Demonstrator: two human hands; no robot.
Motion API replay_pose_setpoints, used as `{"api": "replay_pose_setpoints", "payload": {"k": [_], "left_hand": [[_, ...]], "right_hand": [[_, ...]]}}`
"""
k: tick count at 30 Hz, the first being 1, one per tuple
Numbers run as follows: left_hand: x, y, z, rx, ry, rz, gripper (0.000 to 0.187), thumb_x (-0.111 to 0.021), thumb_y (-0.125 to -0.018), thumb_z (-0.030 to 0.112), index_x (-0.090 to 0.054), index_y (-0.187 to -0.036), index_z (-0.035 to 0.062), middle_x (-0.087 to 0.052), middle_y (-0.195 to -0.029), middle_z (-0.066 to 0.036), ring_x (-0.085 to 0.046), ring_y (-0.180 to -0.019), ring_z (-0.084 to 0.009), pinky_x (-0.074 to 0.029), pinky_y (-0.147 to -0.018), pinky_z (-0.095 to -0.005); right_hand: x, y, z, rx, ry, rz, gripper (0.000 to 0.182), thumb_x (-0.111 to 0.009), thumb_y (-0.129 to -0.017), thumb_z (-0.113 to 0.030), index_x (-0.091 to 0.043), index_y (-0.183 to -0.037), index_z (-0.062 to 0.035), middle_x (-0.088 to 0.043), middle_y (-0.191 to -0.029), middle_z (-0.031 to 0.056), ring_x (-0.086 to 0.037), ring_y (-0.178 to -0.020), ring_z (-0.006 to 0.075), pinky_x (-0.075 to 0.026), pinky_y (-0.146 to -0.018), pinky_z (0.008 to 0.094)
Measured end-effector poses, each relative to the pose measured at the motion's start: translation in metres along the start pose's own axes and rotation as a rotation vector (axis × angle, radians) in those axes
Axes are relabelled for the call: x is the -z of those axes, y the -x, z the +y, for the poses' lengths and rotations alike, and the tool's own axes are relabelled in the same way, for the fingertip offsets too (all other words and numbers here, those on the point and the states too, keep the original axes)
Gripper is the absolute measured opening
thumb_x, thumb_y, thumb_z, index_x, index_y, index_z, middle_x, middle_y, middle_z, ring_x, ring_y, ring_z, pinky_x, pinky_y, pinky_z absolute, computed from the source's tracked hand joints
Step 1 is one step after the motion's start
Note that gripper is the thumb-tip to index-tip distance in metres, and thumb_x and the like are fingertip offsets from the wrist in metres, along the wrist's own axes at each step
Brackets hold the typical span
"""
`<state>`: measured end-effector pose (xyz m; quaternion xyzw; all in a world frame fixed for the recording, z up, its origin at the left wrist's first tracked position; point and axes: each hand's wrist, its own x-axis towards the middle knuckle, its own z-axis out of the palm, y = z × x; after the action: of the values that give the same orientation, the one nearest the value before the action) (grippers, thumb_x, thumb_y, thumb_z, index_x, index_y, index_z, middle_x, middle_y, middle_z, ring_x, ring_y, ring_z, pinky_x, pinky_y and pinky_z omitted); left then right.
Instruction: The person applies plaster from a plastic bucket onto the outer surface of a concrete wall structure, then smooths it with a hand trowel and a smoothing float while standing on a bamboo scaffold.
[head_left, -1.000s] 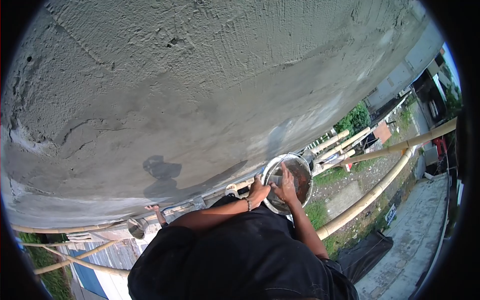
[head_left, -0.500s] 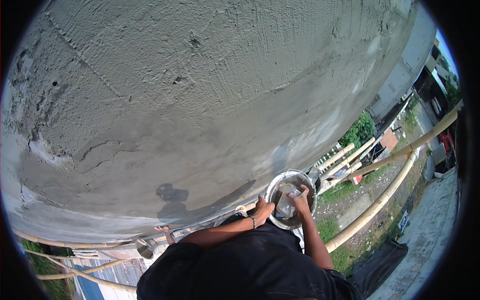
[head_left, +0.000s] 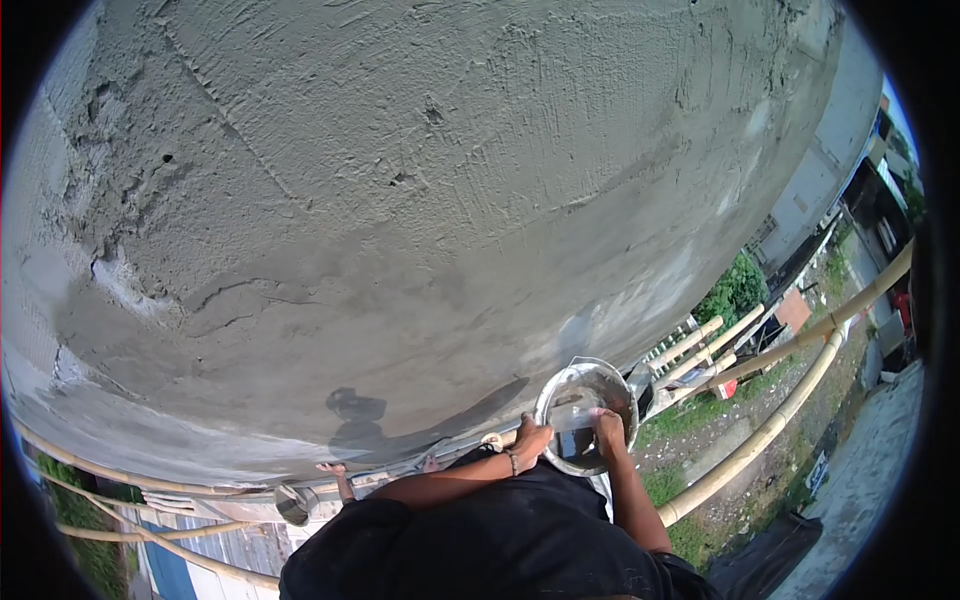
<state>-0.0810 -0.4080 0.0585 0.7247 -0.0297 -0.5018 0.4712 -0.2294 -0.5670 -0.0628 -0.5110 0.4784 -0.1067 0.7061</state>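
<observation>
Bucket [head_left: 615, 388] of pale, smeared material stood upright just in front of the person's dark shirt [head_left: 470, 540], its open mouth facing the camera; a thin wire handle [head_left: 590, 360] arched over the rim on the side towards the wall. The left hand [head_left: 533, 437] was closed on the bucket's near-left rim, fingers curled and pressed together; a bracelet [head_left: 513, 462] circled that wrist. The right hand [head_left: 608, 430] reached over the bucket's mouth from its right side, fingers bent and drawn in, pinching the end of a translucent container [head_left: 572, 416]; this container lay within the bucket's outline, between the two hands, above dark, wet-looking contents [head_left: 575, 443]; its exact shape was hard to tell.

Beyond the bucket rose a grey plastered wall [head_left: 450, 250], rough and ridged higher up, smoother and darker lower down; a shadow [head_left: 356, 415] fell on it, left of the bucket. Farther left of the bucket, near the wall's foot, showed another person's open hand [head_left: 332, 468] and, beside it, a cap [head_left: 294, 506]. Right of the bucket, short bamboo poles [head_left: 705, 345] jutted out near a green bush [head_left: 740, 290]; a long curved bamboo pole [head_left: 798, 402] ran past the bucket's right side, over grassy ground; a dark sheet [head_left: 765, 555] lay lower down, well apart from the bucket.
</observation>
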Motion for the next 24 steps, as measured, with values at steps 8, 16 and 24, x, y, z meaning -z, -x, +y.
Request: {"api": "replay_pose_setpoints", "payload": {"k": [8,16,24], "left_hand": [[0.005,0.008,0.005,-0.008,0.04,0.004,0.049,-0.061,-0.069,0.005,-0.038,-0.112,0.0012,-0.052,-0.096,-0.015,-0.057,-0.08,-0.0235,-0.051,-0.059,-0.0361],[0.01,0.017,0.021,-0.035,0.054,-0.067,0.04,-0.06,-0.072,0.006,-0.043,-0.109,0.0068,-0.055,-0.104,-0.011,-0.056,-0.092,-0.0228,-0.048,-0.072,-0.0415],[0.005,0.01,0.017,-0.066,0.018,-0.067,0.04,-0.059,-0.07,0.005,-0.045,-0.107,0.0067,-0.056,-0.101,-0.011,-0.057,-0.086,-0.0213,-0.049,-0.067,-0.0388]], "right_hand": [[-0.03,0.053,-0.06,-0.083,0.466,-0.064,0.097,-0.08,-0.075,-0.044,-0.021,-0.137,0.0017,-0.047,-0.129,0.0232,-0.053,-0.115,0.0301,-0.044,-0.095,0.037],[-0.028,0.064,-0.11,-0.227,-0.244,-0.017,0.063,-0.031,-0.101,-0.058,-0.06,-0.124,-0.0066,-0.061,-0.122,0.0099,-0.051,-0.115,0.0287,-0.039,-0.096,0.0399],[-0.037,0.028,-0.025,0.223,0.577,0.16,0.066,-0.078,-0.073,-0.032,-0.038,-0.117,-0.0026,-0.061,-0.098,0.0289,-0.062,-0.093,0.039,-0.048,-0.083,0.0429]]}}
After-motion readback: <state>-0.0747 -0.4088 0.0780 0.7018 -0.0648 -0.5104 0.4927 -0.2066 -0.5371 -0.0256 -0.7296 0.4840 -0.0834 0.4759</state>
